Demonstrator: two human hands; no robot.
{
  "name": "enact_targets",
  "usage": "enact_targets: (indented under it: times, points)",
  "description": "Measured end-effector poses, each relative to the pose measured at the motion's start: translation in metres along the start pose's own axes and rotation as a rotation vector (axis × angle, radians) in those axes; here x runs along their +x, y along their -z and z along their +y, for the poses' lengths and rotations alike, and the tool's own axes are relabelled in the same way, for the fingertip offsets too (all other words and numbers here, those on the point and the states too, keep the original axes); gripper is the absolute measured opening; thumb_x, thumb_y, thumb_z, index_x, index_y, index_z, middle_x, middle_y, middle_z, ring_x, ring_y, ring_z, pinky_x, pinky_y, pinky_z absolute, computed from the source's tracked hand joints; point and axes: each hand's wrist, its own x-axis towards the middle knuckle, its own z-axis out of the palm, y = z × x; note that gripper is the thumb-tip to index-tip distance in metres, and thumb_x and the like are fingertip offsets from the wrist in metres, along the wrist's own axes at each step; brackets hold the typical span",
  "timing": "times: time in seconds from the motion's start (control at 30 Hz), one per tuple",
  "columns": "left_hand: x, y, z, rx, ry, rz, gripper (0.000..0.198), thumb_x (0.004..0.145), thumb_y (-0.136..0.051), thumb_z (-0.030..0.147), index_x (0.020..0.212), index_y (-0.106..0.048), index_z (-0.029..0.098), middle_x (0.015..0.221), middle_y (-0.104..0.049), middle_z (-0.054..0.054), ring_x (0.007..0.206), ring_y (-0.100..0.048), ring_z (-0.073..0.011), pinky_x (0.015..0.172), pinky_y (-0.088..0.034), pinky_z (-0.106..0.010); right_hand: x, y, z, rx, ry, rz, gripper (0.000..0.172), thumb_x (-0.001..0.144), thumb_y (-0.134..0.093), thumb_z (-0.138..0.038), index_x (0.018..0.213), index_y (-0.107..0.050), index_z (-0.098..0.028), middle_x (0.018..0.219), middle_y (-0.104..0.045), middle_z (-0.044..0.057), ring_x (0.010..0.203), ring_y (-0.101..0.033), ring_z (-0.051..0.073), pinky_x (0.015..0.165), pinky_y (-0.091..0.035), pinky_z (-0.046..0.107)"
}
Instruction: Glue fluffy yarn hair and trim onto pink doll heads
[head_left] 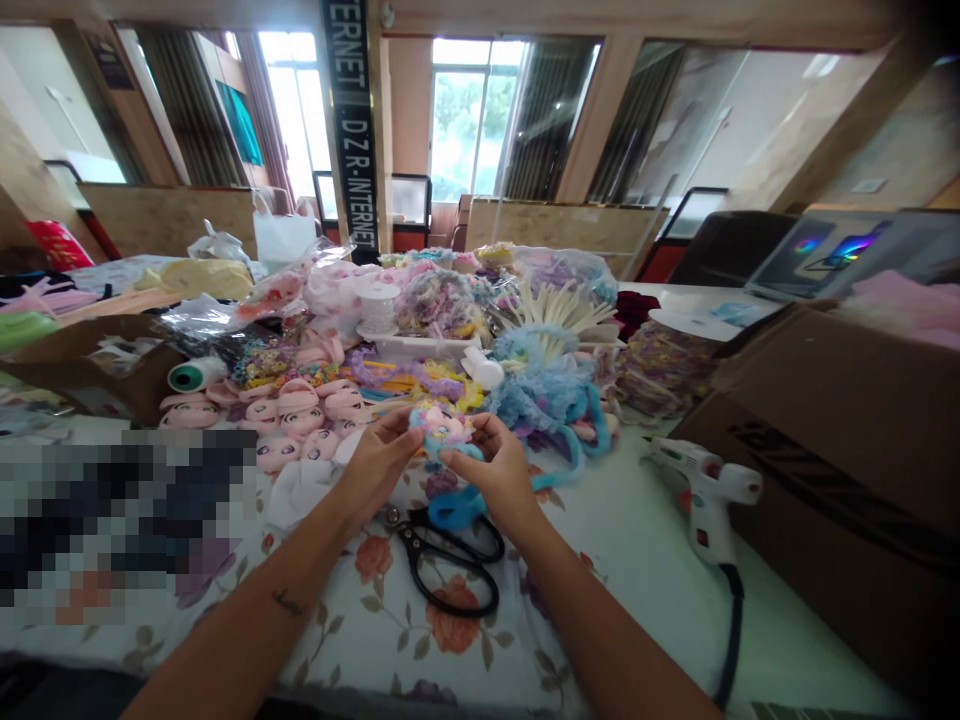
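Note:
Between my two hands is a small doll head [448, 428] with a pink face, edged with fluffy blue and multicoloured trim. My left hand [384, 462] pinches its left side, and my right hand [496, 462] grips the right side with the thumb in front. A fuzzy blue strip [459, 508] lies just below my hands and curves up to the right. Under it, black-handled scissors [454, 606] rest on the flowered cloth [367, 625]. Several pink doll faces [301, 408] are heaped behind my left hand. Fluffy light blue trim [538, 385] is piled beyond my right hand.
At the right, a white glue gun [709, 500] with a dark cord stands before a large cardboard box [832, 480]. A spool [377, 308] and bagged trims crowd the back. Another cardboard box [82, 370] sits at the left, near a green-ended roll [191, 375].

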Motion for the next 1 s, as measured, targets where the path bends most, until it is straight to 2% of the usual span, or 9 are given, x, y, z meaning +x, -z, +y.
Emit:
enact_targets:
  times: [0.33,0.5,0.7,0.8,0.9,1.0]
  points:
    - [-0.004,-0.003,-0.002,-0.085,0.022,0.046,0.027,0.065,-0.08,0.026,0.089,-0.071,0.017,0.091,-0.073,-0.005,0.086,-0.067,-0.0185,0.079,-0.051,-0.029,0.001,0.001,0.011,0.027,0.008,-0.002,0.042,0.047,-0.084,-0.027,0.076,-0.054,-0.022,0.067,-0.059,-0.004,0.063,-0.057,0.015,0.057,-0.047,0.026]
    - [-0.003,-0.002,-0.004,-0.088,0.031,0.024,0.031,0.065,-0.08,0.028,0.093,-0.072,0.016,0.092,-0.074,-0.006,0.089,-0.068,-0.0211,0.084,-0.051,-0.032,0.001,0.001,0.012,0.019,0.019,0.005,0.043,0.047,-0.085,-0.028,0.075,-0.053,-0.023,0.067,-0.059,-0.004,0.063,-0.057,0.016,0.058,-0.049,0.026]
    - [-0.001,-0.002,-0.003,-0.119,0.063,0.073,0.03,0.078,-0.069,0.035,0.102,-0.071,0.018,0.105,-0.072,-0.007,0.101,-0.065,-0.0214,0.09,-0.05,-0.032,-0.002,-0.004,0.003,-0.009,0.046,0.005,0.043,0.049,-0.083,-0.028,0.078,-0.051,-0.023,0.074,-0.061,-0.002,0.072,-0.061,0.018,0.068,-0.051,0.03]
    - [0.0,-0.001,-0.004,-0.112,0.064,0.103,0.027,0.074,-0.072,0.028,0.1,-0.071,0.018,0.102,-0.072,-0.006,0.096,-0.066,-0.019,0.086,-0.05,-0.029,-0.004,-0.005,0.0,-0.033,0.033,0.005,0.042,0.05,-0.083,-0.028,0.077,-0.051,-0.023,0.072,-0.061,-0.003,0.07,-0.061,0.018,0.067,-0.051,0.03]
    - [-0.001,-0.001,-0.004,-0.119,0.064,0.144,0.02,0.07,-0.075,0.026,0.088,-0.073,0.017,0.095,-0.073,-0.004,0.085,-0.067,-0.0163,0.08,-0.051,-0.027,-0.004,-0.004,0.002,-0.035,0.023,0.01,0.043,0.048,-0.084,-0.028,0.075,-0.051,-0.022,0.069,-0.06,-0.004,0.067,-0.06,0.017,0.064,-0.05,0.028]
    - [-0.002,-0.001,-0.005,-0.135,0.064,0.144,0.02,0.068,-0.077,0.026,0.086,-0.074,0.017,0.09,-0.074,-0.003,0.082,-0.067,-0.0151,0.076,-0.052,-0.024,-0.004,-0.003,0.005,-0.024,0.015,0.002,0.043,0.048,-0.085,-0.028,0.075,-0.053,-0.022,0.071,-0.062,-0.003,0.067,-0.06,0.017,0.063,-0.049,0.028]
